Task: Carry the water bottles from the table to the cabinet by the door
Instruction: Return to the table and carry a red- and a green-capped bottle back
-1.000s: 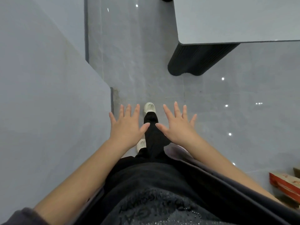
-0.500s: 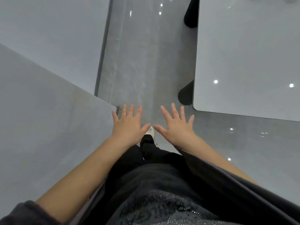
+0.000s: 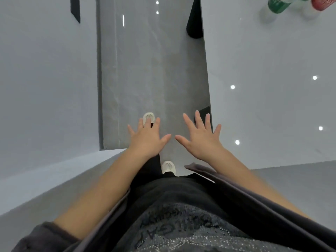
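Only the bottles' (image 3: 278,4) lower parts show; hands (image 3: 147,137) empty.

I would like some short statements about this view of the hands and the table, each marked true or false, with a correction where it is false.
1. Both hands are empty, with the fingers spread. True: the left hand and the right hand hold nothing.
2. Bottles stand on the table at the upper right. True: a bottle with a green label and one with a red label stand on the table.
3. The right hand grips the green bottle. False: it is far from the bottle and open.
4. The person wears black shoes. False: the shoes are white.
5. The bottles lie on the floor. False: they stand on the table.
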`<state>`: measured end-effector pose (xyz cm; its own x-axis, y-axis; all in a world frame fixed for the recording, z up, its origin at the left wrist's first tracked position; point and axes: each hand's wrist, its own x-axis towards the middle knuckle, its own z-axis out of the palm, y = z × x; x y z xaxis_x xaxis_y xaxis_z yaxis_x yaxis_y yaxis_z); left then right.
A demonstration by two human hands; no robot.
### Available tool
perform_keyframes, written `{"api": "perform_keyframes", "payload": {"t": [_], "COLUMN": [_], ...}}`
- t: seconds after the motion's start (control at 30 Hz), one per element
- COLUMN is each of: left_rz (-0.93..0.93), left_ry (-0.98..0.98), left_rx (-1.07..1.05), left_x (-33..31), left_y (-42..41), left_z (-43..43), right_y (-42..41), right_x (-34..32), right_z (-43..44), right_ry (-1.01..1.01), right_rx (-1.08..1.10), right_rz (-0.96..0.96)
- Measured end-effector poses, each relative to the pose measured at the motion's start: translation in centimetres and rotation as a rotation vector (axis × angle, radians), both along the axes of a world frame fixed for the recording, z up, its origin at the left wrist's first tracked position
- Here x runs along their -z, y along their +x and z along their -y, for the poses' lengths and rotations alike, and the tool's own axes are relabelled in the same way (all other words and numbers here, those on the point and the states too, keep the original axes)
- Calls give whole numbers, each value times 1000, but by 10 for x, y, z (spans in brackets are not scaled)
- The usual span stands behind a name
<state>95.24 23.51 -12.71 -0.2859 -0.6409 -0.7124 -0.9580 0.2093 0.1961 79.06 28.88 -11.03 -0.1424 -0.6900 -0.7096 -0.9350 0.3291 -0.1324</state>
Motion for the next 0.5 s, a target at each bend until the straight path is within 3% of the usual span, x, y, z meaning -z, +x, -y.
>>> {"api": "perform_keyframes", "payload": {"t": [0.5], "left_rz": [4], "left_ry": [-81], "left_rx": [389], "left_x": [-33], "left_y": [-45], "left_z": [234], "right_y": [-38], "right_x": [-16], "right_z": [182], "right_ry": [-29], "right_rx": [357], "right_rz": [6]}}
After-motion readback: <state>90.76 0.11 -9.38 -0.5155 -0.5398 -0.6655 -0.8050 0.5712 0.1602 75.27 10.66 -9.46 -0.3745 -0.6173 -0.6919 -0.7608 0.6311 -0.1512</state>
